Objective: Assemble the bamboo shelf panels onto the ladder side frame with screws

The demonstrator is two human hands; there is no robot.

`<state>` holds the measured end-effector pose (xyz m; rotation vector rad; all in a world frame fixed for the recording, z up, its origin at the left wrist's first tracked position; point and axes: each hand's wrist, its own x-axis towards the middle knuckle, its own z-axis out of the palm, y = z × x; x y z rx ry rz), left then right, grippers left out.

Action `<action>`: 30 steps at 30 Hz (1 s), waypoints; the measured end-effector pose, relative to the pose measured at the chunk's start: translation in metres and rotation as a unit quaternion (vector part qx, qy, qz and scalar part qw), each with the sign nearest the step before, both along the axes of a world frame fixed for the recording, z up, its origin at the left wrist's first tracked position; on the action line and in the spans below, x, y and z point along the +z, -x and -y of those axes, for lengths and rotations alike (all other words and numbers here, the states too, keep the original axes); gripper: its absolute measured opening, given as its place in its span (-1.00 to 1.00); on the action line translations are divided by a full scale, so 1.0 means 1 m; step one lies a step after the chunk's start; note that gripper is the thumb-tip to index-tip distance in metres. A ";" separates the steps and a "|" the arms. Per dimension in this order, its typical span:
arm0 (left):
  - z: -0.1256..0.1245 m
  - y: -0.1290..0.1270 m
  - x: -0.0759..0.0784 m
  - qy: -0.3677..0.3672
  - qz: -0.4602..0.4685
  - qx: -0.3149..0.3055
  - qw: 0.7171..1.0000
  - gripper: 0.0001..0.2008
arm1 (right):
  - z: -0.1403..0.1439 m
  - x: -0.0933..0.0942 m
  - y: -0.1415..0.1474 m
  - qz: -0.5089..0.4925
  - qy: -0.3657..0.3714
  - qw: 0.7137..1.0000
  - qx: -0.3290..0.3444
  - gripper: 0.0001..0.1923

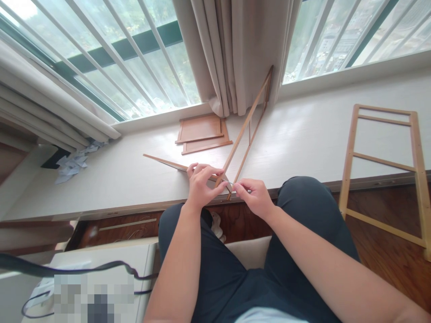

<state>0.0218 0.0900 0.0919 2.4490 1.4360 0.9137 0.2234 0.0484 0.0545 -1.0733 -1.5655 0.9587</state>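
Observation:
A slim wooden frame [243,128] stands tilted on the white sill, its near corner at the sill's front edge. My left hand [204,183] is closed around that corner, thumb in front, where a wooden panel [161,160] meets the frame. In the fingertips of my right hand [252,194] is a thin metal rod that looks like a hex key [230,182], pinched and pointed at the joint by my left thumb. Its far tip, and any screw there, is too small to make out.
Flat brown wooden panels [201,128] lie overlapped on the sill [134,184] near the curtain. A second wooden frame [348,179] leans against the sill at right. Crumpled paper [72,166] lies at left. Below it stands a white cabinet [101,260] with black cables.

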 end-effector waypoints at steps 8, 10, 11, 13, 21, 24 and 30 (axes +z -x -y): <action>0.000 0.000 0.000 0.007 0.005 0.001 1.000 -0.71 | 0.001 -0.004 0.001 -0.076 0.073 0.994 0.019 -0.65; 0.000 0.000 0.000 0.004 0.005 0.001 1.000 -0.71 | 0.001 -0.005 0.002 -0.095 0.089 0.991 0.025 -0.65; 0.000 0.000 0.000 0.001 0.007 -0.002 1.000 -0.71 | 0.001 -0.006 0.002 -0.102 0.096 0.990 0.028 -0.65; 0.000 0.001 -0.002 -0.007 0.013 -0.009 1.000 -0.72 | 0.001 -0.007 0.002 -0.113 0.105 0.988 0.033 -0.65; -0.002 0.004 0.002 -0.055 0.017 -0.041 0.997 -0.63 | -0.001 -0.005 0.001 -0.081 0.090 0.992 0.025 -0.64; 0.006 0.005 0.007 -0.091 0.047 -0.022 0.995 -0.67 | -0.001 -0.002 0.001 -0.066 0.076 0.995 0.022 -0.64; 0.047 0.003 -0.011 -0.074 0.320 0.108 0.938 -0.74 | -0.002 -0.004 0.001 -0.060 0.069 0.996 0.022 -0.63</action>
